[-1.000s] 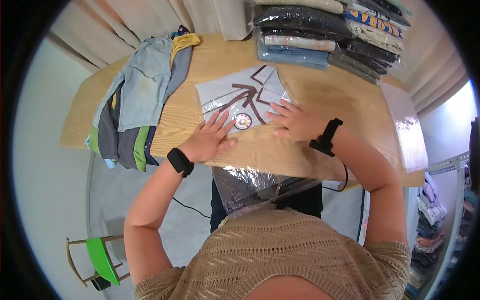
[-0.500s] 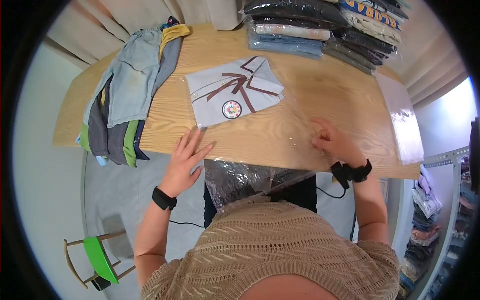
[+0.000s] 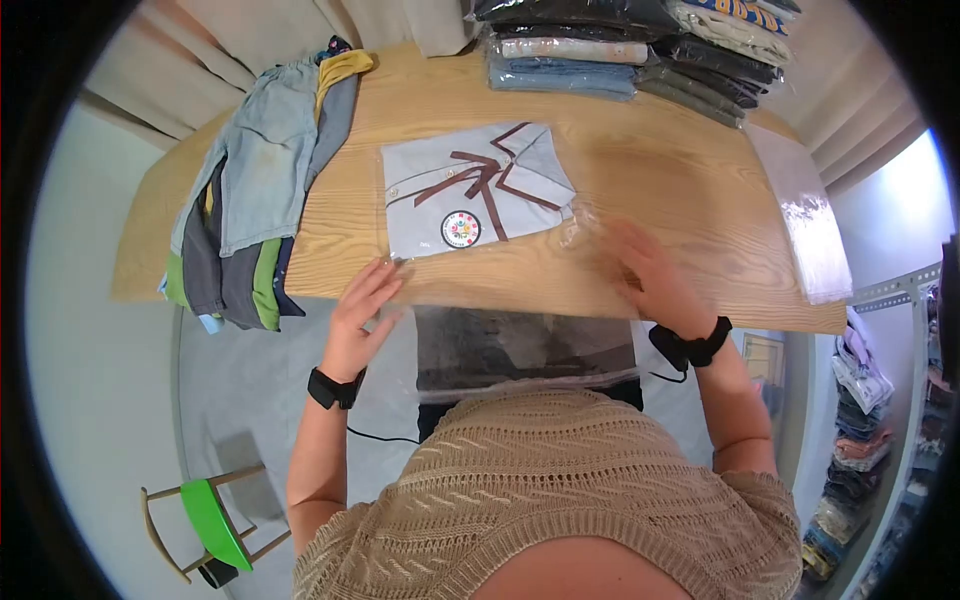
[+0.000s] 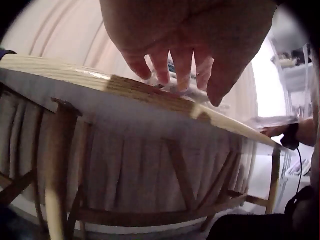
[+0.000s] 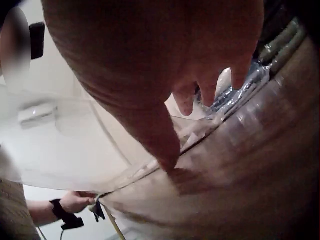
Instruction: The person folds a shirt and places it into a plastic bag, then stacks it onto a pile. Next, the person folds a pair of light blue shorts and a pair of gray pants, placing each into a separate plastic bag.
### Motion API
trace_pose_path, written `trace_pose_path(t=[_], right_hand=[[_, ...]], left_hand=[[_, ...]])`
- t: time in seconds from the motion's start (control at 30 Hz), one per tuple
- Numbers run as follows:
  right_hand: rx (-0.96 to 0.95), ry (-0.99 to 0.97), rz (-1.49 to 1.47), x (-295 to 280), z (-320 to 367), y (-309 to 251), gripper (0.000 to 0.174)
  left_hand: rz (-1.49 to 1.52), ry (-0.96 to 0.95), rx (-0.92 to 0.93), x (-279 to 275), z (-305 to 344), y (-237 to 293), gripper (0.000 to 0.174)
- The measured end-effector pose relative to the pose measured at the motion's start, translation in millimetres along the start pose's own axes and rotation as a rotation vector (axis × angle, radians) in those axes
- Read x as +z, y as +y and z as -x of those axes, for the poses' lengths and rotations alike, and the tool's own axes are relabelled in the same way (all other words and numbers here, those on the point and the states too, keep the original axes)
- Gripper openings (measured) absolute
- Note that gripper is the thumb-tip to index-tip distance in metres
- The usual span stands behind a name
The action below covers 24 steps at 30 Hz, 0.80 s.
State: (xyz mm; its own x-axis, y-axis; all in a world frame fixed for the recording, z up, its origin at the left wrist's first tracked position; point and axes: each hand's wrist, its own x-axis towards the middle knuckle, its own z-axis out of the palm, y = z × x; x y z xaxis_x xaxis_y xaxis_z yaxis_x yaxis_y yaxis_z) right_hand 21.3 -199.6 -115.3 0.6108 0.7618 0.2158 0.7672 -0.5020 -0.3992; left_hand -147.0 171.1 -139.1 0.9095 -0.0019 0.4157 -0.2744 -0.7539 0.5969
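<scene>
A folded pale grey garment (image 3: 530, 180) with brown trim and a round badge lies in clear film on the table. My left hand (image 3: 358, 318) has its fingers spread at the film's lower left corner; in the left wrist view the left hand (image 4: 190, 40) reaches over the table edge, fingers apart. Blurred, my right hand (image 3: 655, 280) is beside the film's right part. From the right wrist, the right hand (image 5: 155, 65) shows its fingers pointing down, thumb by the tabletop. Clear plastic (image 3: 520, 350) hangs over the front edge above my lap.
Loose trousers and other clothes (image 3: 265, 150) lie on the table's left side. Bagged garments (image 3: 570, 75) are stacked at the back right. A pile of clear bags (image 3: 800, 220) lies along the right edge of the table (image 3: 690, 170). A green chair (image 3: 215, 525) stands lower left.
Both hands have come off the garment, the left to the lower left corner, the right outward and then slightly back in. The plastic over my lap hangs flatter and wider.
</scene>
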Motion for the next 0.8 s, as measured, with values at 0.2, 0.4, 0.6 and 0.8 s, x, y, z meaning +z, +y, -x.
trace_pose_path(t=[0.2, 0.4, 0.6, 0.8], right_hand=[[-0.162, -0.092, 0.098, 0.0, -31.4, -2.5, 0.044], [0.032, 0.014, -0.339, -19.6, -54.0, 8.5, 0.025], [-0.049, 0.584, -1.009, -78.4, -76.3, -6.5, 0.026], [0.14, 0.491, -0.836, -129.0, -89.2, -13.3, 0.027]], left_hand=[[-0.137, -0.123, 0.107, -9.7, -3.8, -18.9, 0.037], [0.044, 0.024, 0.025, -32.5, -41.1, -6.1, 0.017], [0.183, 0.278, -0.108, -88.2, -113.3, 50.9, 0.022], [0.559, 0.317, -0.111, -74.8, -166.3, 65.5, 0.022]])
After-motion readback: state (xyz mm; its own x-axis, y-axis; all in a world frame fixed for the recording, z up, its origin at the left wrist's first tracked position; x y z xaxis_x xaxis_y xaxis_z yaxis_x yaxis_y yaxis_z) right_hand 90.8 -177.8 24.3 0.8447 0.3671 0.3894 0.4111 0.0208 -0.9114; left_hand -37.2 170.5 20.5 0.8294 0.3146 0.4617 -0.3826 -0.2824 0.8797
